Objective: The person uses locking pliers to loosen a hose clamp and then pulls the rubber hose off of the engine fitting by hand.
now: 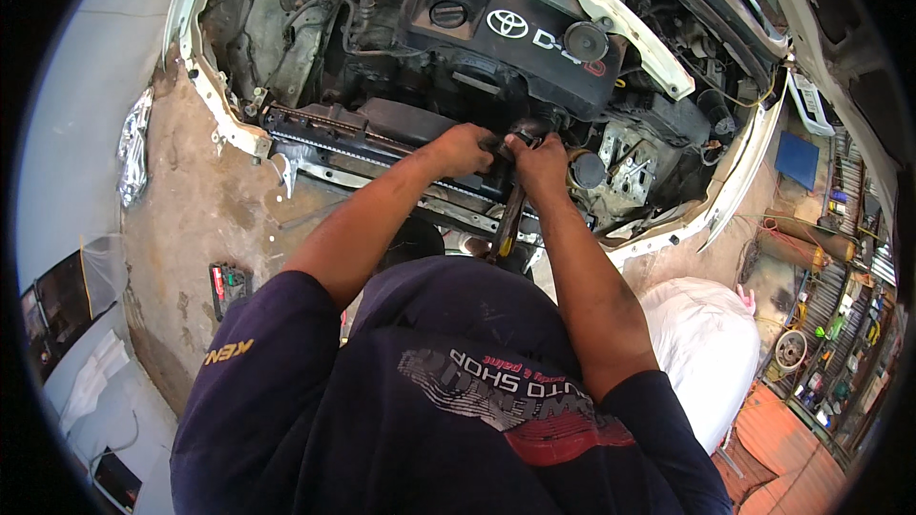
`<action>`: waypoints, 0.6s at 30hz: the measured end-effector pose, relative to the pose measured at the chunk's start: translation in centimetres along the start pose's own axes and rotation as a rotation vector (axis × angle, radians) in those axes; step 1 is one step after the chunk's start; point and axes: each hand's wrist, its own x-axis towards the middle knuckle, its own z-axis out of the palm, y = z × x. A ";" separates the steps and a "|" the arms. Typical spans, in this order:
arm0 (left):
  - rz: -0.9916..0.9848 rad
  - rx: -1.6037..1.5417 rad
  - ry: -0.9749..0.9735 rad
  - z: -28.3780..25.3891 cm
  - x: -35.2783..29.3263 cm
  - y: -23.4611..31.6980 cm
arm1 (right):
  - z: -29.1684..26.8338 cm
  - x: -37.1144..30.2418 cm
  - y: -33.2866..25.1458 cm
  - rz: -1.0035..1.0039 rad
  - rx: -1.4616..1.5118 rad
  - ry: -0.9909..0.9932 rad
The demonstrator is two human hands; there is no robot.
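Observation:
Both my hands are at the front of an open engine bay, just behind the radiator (329, 141). My right hand (542, 167) is closed on a black hose (527, 126), thumb on top near its end. Beside it, my left hand (465, 150) has its fingers pinched together at a small dark part next to the hose; what they hold is hidden. A long dark piece with a yellowish end (506, 234) slants down below my right hand. The black engine cover (458, 48) lies beyond my hands, and a round black cap (587, 170) is to their right.
Pale body rails (730, 205) frame the bay. On the floor at left lies a red-and-black item (229, 284). To the right are a white fabric-like bulk (701, 339), a gas cylinder (792, 250) and a rack (854, 324) of tools and small parts.

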 end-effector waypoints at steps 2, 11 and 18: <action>-0.110 -0.257 -0.028 -0.3 -0.2 0.0 | -0.1 -0.3 -0.7 -0.003 -0.056 -0.014; -0.189 0.106 -0.022 -0.3 -0.7 2.3 | 0.2 -0.2 -1.6 -0.058 -0.230 -0.027; -0.138 0.118 0.129 0.6 -0.6 2.4 | 0.9 0.5 -1.9 -0.101 -0.338 -0.037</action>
